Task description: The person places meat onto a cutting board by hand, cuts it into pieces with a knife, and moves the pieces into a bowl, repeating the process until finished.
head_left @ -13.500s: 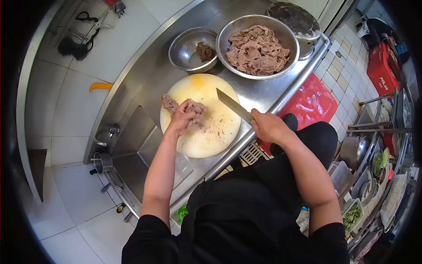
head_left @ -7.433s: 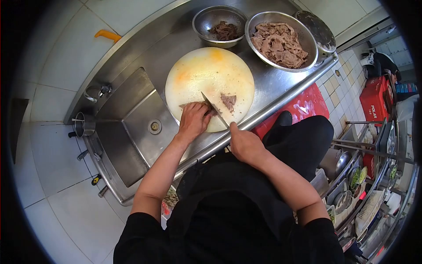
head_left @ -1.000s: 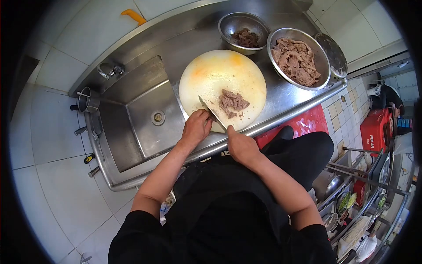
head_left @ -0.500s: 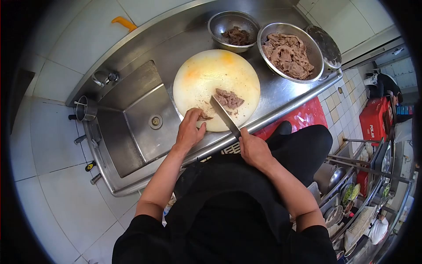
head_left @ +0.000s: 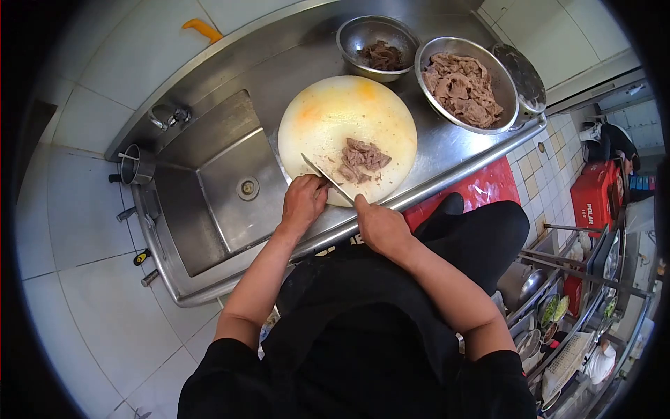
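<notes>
My right hand [head_left: 382,227] is closed around the handle of a kitchen knife [head_left: 326,178]. The blade slants over the near left part of a round white cutting board [head_left: 314,115], its tip pointing away to the left. Right beside the blade, my left hand [head_left: 304,204] has its fingers curled down at the board's near edge. They press on a piece of cooked meat, which is mostly hidden by the fingers and the blade. A small pile of cut meat [head_left: 364,159] lies on the board to the right of the knife.
Behind the board stand a metal bowl [head_left: 344,42] with some dark meat and a larger metal bowl [head_left: 514,105] heaped with meat slices. A steel sink basin [head_left: 202,209] is at the left. A red crate [head_left: 592,195] and a person [head_left: 618,140] appear at far right.
The knife has moved left from the cut meat to beside my left hand, and my right hand moved with it. More meat now lies on the near left side of the pile.
</notes>
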